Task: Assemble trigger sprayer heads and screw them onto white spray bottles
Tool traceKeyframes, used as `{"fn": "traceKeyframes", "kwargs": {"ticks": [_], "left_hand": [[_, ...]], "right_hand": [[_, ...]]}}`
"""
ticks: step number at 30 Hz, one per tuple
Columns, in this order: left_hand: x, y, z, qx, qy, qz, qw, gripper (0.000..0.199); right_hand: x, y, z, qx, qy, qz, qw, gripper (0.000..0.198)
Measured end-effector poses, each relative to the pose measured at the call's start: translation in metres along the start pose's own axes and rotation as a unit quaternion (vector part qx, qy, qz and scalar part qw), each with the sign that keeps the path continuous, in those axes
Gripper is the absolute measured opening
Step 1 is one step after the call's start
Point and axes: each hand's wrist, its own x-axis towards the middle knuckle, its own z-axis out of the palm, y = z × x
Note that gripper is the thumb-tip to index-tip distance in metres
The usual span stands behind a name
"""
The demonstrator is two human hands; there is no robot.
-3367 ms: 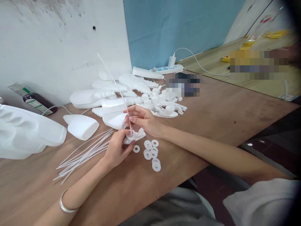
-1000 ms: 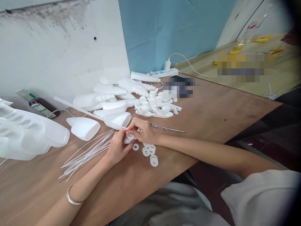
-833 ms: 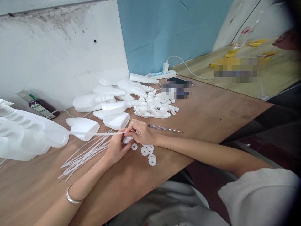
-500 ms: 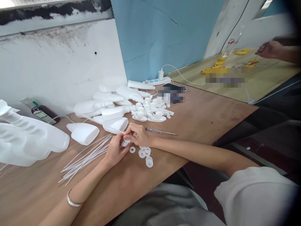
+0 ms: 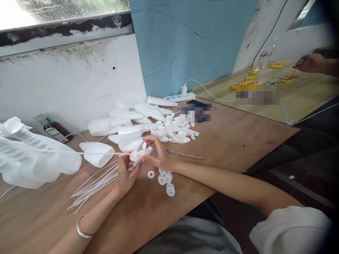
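A white trigger spray head (image 5: pixel 140 153) is held between my two hands above the table. A long thin white tube (image 5: pixel 99 153) runs left from it, almost level, across the bottles. My left hand (image 5: pixel 127 174) is closed round the spray head's collar end, thumb and fingers on it. From the right, my right hand (image 5: pixel 159 155) pinches the trigger end, its fingers curved over the top and its thumb below. Below the hands lie several flat white washers (image 5: pixel 162 180), one loose washer (image 5: pixel 151 174) apart from them. Several loose white tubes (image 5: pixel 96 187) lie beside my left forearm.
White spray bottles (image 5: pixel 127 121) and a pile of spray heads (image 5: pixel 176 128) lie behind my hands. Assembled bottles (image 5: pixel 39 158) lie at left, near a dark bottle (image 5: pixel 57 131). A screwdriver (image 5: pixel 184 154) rests at right. A co-worker's hand (image 5: pixel 309 63) is over the far table.
The spray head has turned up into view, with a tube now stretching left from it. My right hand has opened out slightly round it. The view has tilted up a little.
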Motion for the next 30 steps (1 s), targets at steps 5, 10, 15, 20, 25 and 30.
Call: {"fn": "traceKeyframes", "kwargs": {"ticks": [5,10,15,20,25,30], "left_hand": [[0.001,0.005,0.003,-0.044,0.04,0.066,0.996,0.029],[0.004,0.007,-0.006,0.069,0.008,0.107,0.992,0.023],[0.025,0.005,-0.031,0.202,-0.013,0.167,0.965,0.02],[0.065,-0.002,-0.071,0.397,-0.018,0.007,0.918,0.035],[0.08,-0.021,-0.097,0.601,-0.129,-0.196,0.764,0.072],[0.078,-0.031,-0.099,0.577,-0.144,-0.262,0.76,0.085]], "right_hand": [[0.004,0.001,0.002,0.136,-0.13,0.164,0.968,0.048],[0.006,0.0,0.005,0.343,-0.167,0.213,0.9,0.04],[0.008,0.002,0.004,0.424,-0.101,0.273,0.858,0.035],[0.012,0.006,0.003,0.465,-0.077,0.291,0.833,0.027],[0.012,0.007,0.002,0.459,-0.094,0.323,0.822,0.027],[0.012,0.007,0.002,0.459,-0.094,0.335,0.818,0.029]]}}
